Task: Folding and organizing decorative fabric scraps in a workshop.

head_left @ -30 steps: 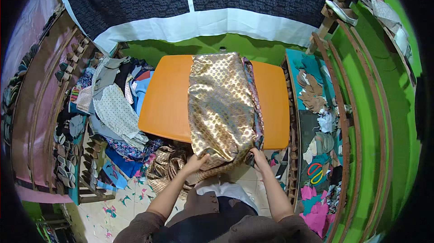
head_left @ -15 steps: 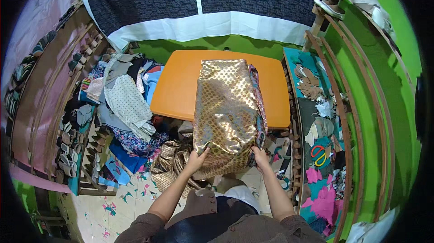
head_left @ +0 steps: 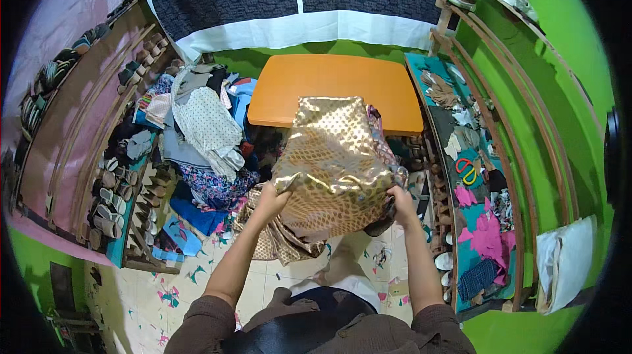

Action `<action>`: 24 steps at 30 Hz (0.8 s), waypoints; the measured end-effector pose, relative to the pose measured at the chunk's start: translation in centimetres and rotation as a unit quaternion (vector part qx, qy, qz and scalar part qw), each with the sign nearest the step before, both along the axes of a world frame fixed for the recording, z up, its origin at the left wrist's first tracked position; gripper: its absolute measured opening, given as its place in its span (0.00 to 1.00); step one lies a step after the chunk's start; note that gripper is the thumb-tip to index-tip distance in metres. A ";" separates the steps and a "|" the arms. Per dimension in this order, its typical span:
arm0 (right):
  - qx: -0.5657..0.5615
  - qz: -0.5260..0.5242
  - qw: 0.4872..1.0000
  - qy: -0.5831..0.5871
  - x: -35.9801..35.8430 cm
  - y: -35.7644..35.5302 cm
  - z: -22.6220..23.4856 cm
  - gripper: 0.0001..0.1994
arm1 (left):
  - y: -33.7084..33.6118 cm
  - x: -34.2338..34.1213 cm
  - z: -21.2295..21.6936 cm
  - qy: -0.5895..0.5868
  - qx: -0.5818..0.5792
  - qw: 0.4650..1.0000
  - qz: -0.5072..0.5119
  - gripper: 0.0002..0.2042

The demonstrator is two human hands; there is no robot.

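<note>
Two hands, one gold cloth, at the table's near edge

Gold patterned cloth (head_left: 332,156) lies with its far end on the orange table (head_left: 329,81); the rest spans the near edge and sags towards the person. Looser folds hang lower, near-left of the table.

Left hand (head_left: 268,202): curled round the cloth's near-left corner, thumb on top, no gap showing. Right hand (head_left: 403,206): bent likewise about the near-right corner. Undersides of both grips hidden; cannot tell how many fingers bear.

Grip at opposite corners seems meant to keep the width spread between the hands; the tabletop probably takes some weight at the far end. A purple patterned layer (head_left: 376,122) shows along the cloth's right side; lining or separate piece, cannot tell.

Left of the table: heaped clothes (head_left: 204,117), perhaps put there to leave the top for work. Right of the table: long shelf of scraps, pink pieces (head_left: 488,239) among them, and scissors (head_left: 467,169) with red and yellow handles, likely laid there to be within reach.
</note>
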State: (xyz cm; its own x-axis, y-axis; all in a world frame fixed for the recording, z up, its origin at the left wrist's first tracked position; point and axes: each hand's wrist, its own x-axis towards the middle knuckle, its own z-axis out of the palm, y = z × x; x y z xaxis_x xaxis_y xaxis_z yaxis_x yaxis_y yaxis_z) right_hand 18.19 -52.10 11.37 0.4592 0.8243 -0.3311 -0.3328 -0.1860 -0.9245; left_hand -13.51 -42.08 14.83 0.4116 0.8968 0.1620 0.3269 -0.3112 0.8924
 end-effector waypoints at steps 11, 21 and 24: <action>0.008 0.139 0.987 -0.078 -1.6 -0.7 6.1 0.15 | 1.6 4.6 9.0 -0.108 0.117 0.986 0.057 0.09; 0.141 0.014 0.983 -0.114 11.8 8.4 22.2 0.07 | 3.5 18.4 15.9 -0.048 0.258 0.959 0.105 0.19; 0.267 0.030 0.959 -0.090 16.1 11.1 24.6 0.11 | 4.0 22.5 18.3 -0.166 0.333 0.918 0.134 0.28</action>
State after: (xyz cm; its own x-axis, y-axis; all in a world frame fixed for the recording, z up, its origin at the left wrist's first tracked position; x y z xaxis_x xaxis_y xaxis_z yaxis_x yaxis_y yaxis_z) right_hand 34.32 -40.95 36.02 0.4168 0.8807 0.2250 -0.1620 0.3155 -0.9350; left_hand 9.02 -38.04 33.17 0.0195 0.6151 0.7882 0.2166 -0.7723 0.5972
